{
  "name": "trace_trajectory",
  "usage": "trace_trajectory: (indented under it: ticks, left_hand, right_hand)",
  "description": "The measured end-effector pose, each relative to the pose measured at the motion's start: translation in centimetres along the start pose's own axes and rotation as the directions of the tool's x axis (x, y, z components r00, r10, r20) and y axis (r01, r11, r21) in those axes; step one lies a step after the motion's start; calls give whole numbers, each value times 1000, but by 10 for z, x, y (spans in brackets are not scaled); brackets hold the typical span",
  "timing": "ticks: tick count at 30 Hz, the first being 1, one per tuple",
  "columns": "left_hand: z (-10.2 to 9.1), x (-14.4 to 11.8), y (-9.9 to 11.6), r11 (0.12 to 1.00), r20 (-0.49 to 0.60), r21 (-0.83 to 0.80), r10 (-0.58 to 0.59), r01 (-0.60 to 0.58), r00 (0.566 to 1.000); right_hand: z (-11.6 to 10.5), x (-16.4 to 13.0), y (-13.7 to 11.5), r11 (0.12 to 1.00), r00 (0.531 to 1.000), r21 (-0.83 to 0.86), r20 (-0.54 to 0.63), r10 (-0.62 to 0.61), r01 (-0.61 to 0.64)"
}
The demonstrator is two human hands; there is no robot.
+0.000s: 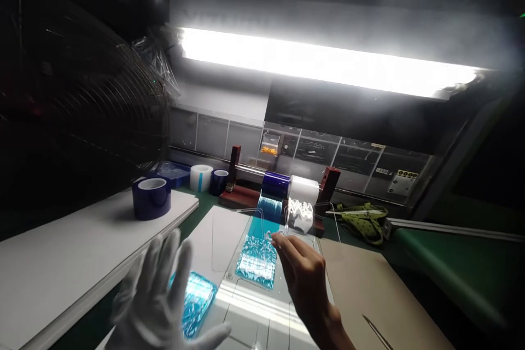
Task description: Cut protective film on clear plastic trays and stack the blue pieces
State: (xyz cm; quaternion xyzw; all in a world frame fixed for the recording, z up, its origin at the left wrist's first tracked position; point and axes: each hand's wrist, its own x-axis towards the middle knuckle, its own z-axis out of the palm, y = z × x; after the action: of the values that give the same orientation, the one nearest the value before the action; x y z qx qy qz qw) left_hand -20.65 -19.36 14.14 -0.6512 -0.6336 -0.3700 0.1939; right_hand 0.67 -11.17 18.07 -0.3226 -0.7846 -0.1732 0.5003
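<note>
Film drawn off the roll over a clear sheet.
Right hand (305,268) pinches the clear film (298,216) edge below the roll (302,190); gloved left hand (164,295) hovers open, empty, near the blue film (257,256). Advise a straight, even pull.

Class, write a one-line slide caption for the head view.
Gloved left hand raised open while bare right hand pulls clear film from a roll.

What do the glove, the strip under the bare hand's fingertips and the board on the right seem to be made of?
Glove on left hand: white knit fabric, matte, probably.
Blue film strip: thin glossy plastic, wrinkles glinting, fed from the blue roll; right hand touches it.
Board: tan cardboard, dull, likely.
</note>
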Motion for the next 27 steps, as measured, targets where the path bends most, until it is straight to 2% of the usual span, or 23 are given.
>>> trace_trajectory:
  ticks: [3,6,9,13,16,18,20,22,24,27]
  left_hand:
    - [27,20,20,970,1,114,215,-214,977]
    - [46,26,43,917,85,166,353,-362,932]
    - [55,21,60,903,171,141,381,-405,909]
    - [55,16,73,906,241,108,375,-409,895]
    - [48,13,74,926,310,45,343,-374,887]
    - [44,12,72,928,355,5,347,-373,868]
    - [41,11,67,913,373,-28,388,-407,843]
    - [39,10,63,894,383,-65,432,-442,817]
    - [37,9,59,885,393,-110,456,-452,798]
    - [34,9,54,890,407,-161,453,-426,793]
  right_hand:
    - [-16,-28,2,997,995,33,67,68,-70]
    - [-29,-43,2,992,989,55,102,106,-112]
    - [-38,-53,2,989,986,60,107,125,-132]
    - [-53,-62,5,988,982,71,141,127,-138]
    - [-82,-63,16,990,969,59,222,110,-126]
    - [-105,-62,27,996,950,-24,298,91,-87]
    - [-124,-61,38,990,917,-144,393,67,-10]
    - [-134,-62,46,972,862,-228,503,63,62]
    - [-134,-64,50,965,782,-238,620,67,106]
    - [-128,-69,52,978,669,-190,739,81,90]
